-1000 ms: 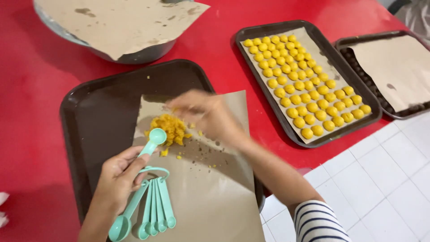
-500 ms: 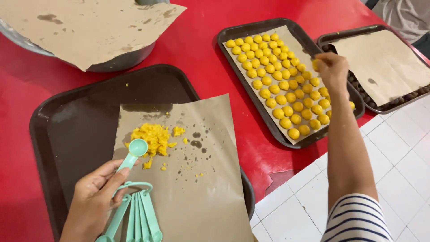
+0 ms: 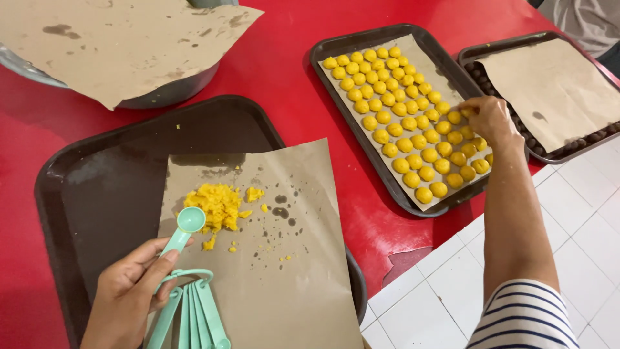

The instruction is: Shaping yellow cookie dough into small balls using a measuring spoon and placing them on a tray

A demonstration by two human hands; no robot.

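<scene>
My left hand (image 3: 132, 291) grips a set of mint-green measuring spoons (image 3: 185, 284), the smallest spoon's bowl resting by a heap of yellow crumbly dough (image 3: 213, 205) on brown paper (image 3: 278, 258) in a dark tray (image 3: 97, 187). My right hand (image 3: 487, 118) reaches over a second dark tray (image 3: 349, 97) lined with paper and filled with rows of several small yellow dough balls (image 3: 400, 103). Its fingertips pinch a yellow ball at the right edge of the rows.
A third tray (image 3: 504, 48) at the far right holds dark pieces under brown paper. A metal bowl (image 3: 161, 94) covered with stained brown paper sits at the top left. The red table (image 3: 284, 71) ends at a white tiled floor (image 3: 581, 213) on the right.
My right hand left the dough heap, swung right to the tray of balls, and now sets a ball down at the row's edge. The left hand and spoons stayed nearly still.
</scene>
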